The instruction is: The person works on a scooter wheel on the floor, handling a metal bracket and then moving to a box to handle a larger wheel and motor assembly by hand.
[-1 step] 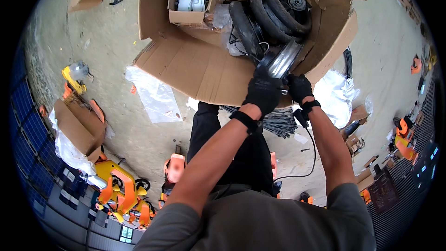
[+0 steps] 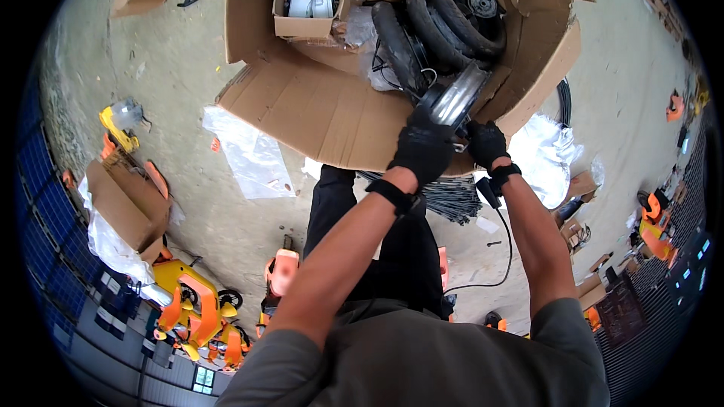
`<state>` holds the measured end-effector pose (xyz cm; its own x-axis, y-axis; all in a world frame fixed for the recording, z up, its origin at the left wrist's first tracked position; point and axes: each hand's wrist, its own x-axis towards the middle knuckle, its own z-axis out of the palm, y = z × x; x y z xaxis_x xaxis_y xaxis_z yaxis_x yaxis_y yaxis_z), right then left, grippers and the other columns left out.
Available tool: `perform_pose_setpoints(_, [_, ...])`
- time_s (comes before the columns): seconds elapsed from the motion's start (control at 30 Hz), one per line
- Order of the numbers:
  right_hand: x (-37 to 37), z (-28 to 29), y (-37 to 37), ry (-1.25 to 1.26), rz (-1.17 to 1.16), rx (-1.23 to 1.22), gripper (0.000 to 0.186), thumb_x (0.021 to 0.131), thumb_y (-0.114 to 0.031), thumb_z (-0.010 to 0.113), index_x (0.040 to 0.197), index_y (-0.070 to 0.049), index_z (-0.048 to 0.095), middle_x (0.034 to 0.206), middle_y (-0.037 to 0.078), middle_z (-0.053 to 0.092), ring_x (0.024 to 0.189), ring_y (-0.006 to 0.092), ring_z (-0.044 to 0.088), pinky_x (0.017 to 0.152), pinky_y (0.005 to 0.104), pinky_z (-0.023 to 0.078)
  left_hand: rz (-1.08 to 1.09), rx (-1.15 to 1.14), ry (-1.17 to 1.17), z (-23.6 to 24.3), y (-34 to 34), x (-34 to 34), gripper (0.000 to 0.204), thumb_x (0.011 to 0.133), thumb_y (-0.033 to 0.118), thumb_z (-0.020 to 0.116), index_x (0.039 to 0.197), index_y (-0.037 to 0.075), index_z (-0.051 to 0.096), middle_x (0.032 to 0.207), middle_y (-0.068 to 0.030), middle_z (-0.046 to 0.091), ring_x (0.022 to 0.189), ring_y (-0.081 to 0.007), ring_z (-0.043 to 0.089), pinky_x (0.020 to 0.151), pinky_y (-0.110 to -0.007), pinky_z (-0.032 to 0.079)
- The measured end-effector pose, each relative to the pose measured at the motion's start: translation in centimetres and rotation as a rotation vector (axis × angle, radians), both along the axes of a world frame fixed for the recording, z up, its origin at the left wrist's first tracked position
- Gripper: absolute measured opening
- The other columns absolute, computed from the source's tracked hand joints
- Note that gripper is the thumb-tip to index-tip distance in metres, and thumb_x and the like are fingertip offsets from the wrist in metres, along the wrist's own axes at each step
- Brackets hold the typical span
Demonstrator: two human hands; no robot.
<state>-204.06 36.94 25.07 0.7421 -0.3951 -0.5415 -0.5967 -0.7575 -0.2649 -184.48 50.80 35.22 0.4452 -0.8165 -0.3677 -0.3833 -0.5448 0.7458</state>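
A shiny metal wheel rim (image 2: 461, 96), seen nearly edge-on, is held at the near right edge of a big open cardboard box (image 2: 317, 113). My left hand (image 2: 426, 148), in a black glove, is closed on the near left side of the rim. My right hand (image 2: 488, 143), gloved too, has its fingers curled at the rim's right side; its fingertips are partly hidden. Just beyond the rim, black tyres (image 2: 437, 19) lie in the box, one with a hub (image 2: 482, 4) in it.
Inside the big box stands a smaller carton (image 2: 302, 27) of parts. A bundle of black cables (image 2: 452, 200) lies below the box edge. White plastic sheeting (image 2: 544, 158) is at right. Orange and yellow machine bodies (image 2: 197, 309) stand at lower left.
My left hand and forearm have shifted slightly left and toward me. The right hand and the box look almost the same.
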Motion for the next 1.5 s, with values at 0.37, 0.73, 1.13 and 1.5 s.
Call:
perform_pose_setpoints(0.37, [10.3, 6.6, -2.7, -0.049, 0.095, 0.04, 0.025, 0.079, -0.012, 0.06, 0.104, -0.016, 0.068, 0.09, 0.017, 0.071, 0.087, 0.0368, 0.067, 0.076, 0.0506, 0.053, 0.213, -0.296, 0.222, 0.0, 3.4, 10.2, 0.017, 0.081, 0.015, 0.073, 0.095, 0.006, 0.073, 0.095, -0.0104, 0.067, 0.099, -0.0262, 0.059, 0.083, -0.039, 0.049])
perform_pose_setpoints(0.73, [13.1, 8.4, -1.0, -0.148, -0.429, 0.382, 0.049, 0.075, -0.03, 0.076, 0.118, -0.009, 0.064, 0.105, 0.02, 0.068, 0.099, 0.0392, 0.065, 0.087, 0.0453, 0.051, 0.31, -0.22, 0.045, -4.4, 2.2, 13.0, 0.019, 0.08, 0.017, 0.07, 0.097, 0.008, 0.07, 0.103, -0.0172, 0.061, 0.105, -0.0355, 0.056, 0.092, -0.044, 0.046])
perform_pose_setpoints(1.13, [13.0, 10.2, 0.9, -0.355, -0.638, 0.391, 0.035, 0.085, -0.031, 0.072, 0.107, -0.005, 0.065, 0.093, 0.017, 0.07, 0.086, 0.0338, 0.068, 0.078, 0.0423, 0.053, 0.293, -0.3, -0.169, -7.6, 2.1, 13.6, 0.018, 0.084, 0.014, 0.067, 0.101, 0.008, 0.064, 0.102, -0.016, 0.058, 0.1, -0.0353, 0.056, 0.088, -0.044, 0.046])
perform_pose_setpoints(1.5, [13.0, 9.8, 0.7, -0.373, -0.553, 0.251, 0.028, 0.089, -0.028, 0.067, 0.103, -0.003, 0.063, 0.083, 0.017, 0.066, 0.075, 0.0315, 0.065, 0.07, 0.041, 0.051, 0.327, -0.312, -0.209, -8.0, 1.4, 13.3, 0.02, 0.082, 0.018, 0.067, 0.1, 0.01, 0.066, 0.101, -0.018, 0.057, 0.101, -0.0397, 0.054, 0.088, -0.049, 0.044])
